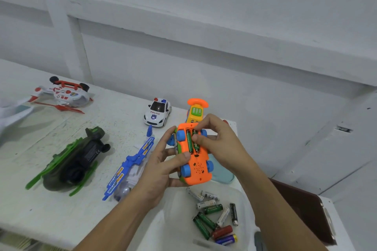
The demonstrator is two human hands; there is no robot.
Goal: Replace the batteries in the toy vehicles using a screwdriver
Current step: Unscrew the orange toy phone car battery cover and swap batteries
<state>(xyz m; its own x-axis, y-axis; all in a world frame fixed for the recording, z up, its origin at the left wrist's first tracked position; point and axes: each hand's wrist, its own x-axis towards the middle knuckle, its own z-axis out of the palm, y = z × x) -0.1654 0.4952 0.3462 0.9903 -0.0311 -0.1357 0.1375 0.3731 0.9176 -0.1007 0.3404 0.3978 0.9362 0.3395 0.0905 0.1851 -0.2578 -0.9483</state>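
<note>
**Batteries going into the orange car**

Head view. We hold the orange car (197, 169) upside down, wheels up, above the table (61, 210) and just over the far edge of the clear tub (245, 199). Its length runs near to far, tipped a little to the left at the far end. The battery bay in its far half is uncovered.

Our left hand (163, 167) grips the car from the left. The thumb lies across the underside just near of the bay, and the fingers wrap round the hidden side.

Two green cells lie side by side in the bay, both along the car's length. The left battery (189, 140) lies bare. Our right hand (221, 142) comes in from the right with curled fingers. Its thumb presses on the right battery (196, 146) and the forefinger hooks over that cell's far end, so it is pinched end to side. We judge that this cell is being seated or levered, and we cannot tell which. Either way the move runs along that near-far line, and the right hand is the one placed for it.

Loose batteries (206, 222) lie in the tub below. We cannot make out a screwdriver for certain.
</note>
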